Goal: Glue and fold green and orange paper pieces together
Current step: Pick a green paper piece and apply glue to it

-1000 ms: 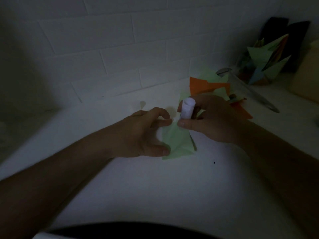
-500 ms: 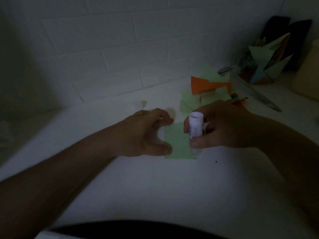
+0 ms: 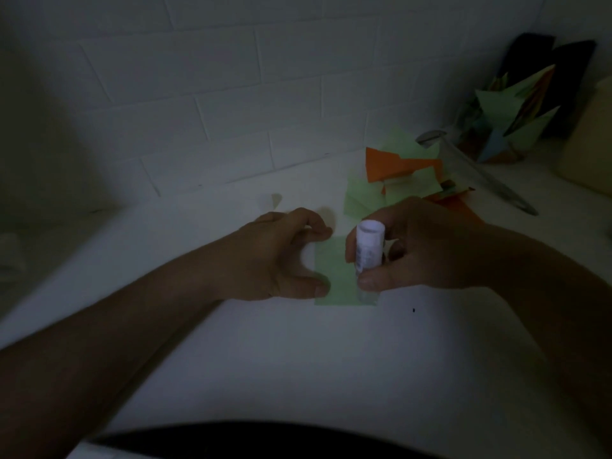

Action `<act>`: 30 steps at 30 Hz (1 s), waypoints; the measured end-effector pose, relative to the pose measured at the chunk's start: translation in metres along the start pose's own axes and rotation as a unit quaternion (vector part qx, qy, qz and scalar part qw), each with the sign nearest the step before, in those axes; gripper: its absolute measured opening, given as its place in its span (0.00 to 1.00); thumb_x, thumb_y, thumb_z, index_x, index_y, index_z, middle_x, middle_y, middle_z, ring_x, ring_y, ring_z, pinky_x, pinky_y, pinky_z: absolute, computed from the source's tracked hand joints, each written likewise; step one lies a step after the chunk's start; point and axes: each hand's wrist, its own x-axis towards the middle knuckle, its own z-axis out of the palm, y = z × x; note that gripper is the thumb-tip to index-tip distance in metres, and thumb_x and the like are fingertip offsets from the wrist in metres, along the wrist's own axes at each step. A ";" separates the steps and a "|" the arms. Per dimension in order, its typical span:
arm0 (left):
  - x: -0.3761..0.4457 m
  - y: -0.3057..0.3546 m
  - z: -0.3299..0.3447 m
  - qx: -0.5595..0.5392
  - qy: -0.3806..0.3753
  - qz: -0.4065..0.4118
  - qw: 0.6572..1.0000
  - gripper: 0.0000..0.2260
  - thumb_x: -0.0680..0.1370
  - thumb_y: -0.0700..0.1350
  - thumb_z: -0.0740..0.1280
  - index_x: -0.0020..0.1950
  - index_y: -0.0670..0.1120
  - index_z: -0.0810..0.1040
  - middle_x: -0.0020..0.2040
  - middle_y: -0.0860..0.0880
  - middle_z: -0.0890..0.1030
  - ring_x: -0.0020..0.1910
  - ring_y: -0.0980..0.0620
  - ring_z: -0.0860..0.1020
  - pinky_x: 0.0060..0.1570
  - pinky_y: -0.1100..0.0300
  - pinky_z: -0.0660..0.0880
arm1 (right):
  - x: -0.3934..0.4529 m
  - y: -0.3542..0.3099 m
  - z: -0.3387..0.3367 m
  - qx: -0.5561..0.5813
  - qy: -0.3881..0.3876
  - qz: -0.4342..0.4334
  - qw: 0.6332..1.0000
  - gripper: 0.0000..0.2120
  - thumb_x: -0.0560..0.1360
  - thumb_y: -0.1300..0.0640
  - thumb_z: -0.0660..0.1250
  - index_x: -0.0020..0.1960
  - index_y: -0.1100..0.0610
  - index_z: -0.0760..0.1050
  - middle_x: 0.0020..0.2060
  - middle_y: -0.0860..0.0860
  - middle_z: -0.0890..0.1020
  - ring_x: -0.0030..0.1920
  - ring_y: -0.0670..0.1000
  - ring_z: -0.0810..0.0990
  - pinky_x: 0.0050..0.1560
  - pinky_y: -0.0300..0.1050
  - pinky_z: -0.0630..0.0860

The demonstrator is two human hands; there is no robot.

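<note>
Dimly lit, the white table (image 3: 298, 359) carries a green sheet (image 3: 337, 279) lying flat between the person's two hands. The left hand (image 3: 281, 256) rests at the sheet's left edge: its thumb presses the near left part of the paper, its forefinger curls down to the far left corner, and the other fingers are loosely bent, closed round nothing. The right hand (image 3: 420, 246) grips a white glue stick (image 3: 367, 248) between thumb and curled fingers, holding it nearly upright with its lower end down on the right side of the sheet; whether the tip actually touches the paper I cannot tell in this light.

Behind the right hand lies a loose pile of paper pieces (image 3: 397, 173), green ones and orange ones overlapping on the table near the tiled wall (image 3: 231, 94). Farther right, in the corner, stands a clear container (image 3: 477, 140) with folded paper shapes (image 3: 510, 107) in it, green, orange and blue points sticking out above its rim. A long clear object (image 3: 490, 180), perhaps a ruler, lies slanting between pile and container.
</note>
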 end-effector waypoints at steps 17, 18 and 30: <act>-0.001 -0.003 0.002 0.009 0.003 0.001 1.000 0.33 0.68 0.61 0.79 0.69 0.58 0.69 0.63 0.64 0.74 0.66 0.55 0.72 0.67 0.55 0.72 | 0.009 0.015 -0.003 0.038 0.185 0.013 0.982 0.12 0.71 0.61 0.77 0.37 0.47 0.78 0.40 0.51 0.85 0.42 0.48 0.85 0.41 0.37 0.78; -0.001 -0.003 0.002 0.011 -0.001 -0.001 1.000 0.34 0.68 0.62 0.79 0.69 0.59 0.68 0.63 0.65 0.73 0.66 0.56 0.72 0.67 0.55 0.72 | 0.012 0.015 -0.001 0.055 0.215 0.013 0.975 0.11 0.71 0.61 0.76 0.38 0.47 0.77 0.40 0.52 0.85 0.42 0.48 0.85 0.41 0.39 0.79; -0.005 -0.001 0.004 0.032 0.044 0.020 0.998 0.31 0.67 0.64 0.78 0.64 0.55 0.72 0.58 0.57 0.78 0.55 0.56 0.76 0.57 0.57 0.74 | 0.041 0.032 0.032 0.072 0.273 0.086 0.955 0.12 0.68 0.44 0.74 0.45 0.50 0.80 0.38 0.46 0.85 0.41 0.45 0.85 0.45 0.54 0.83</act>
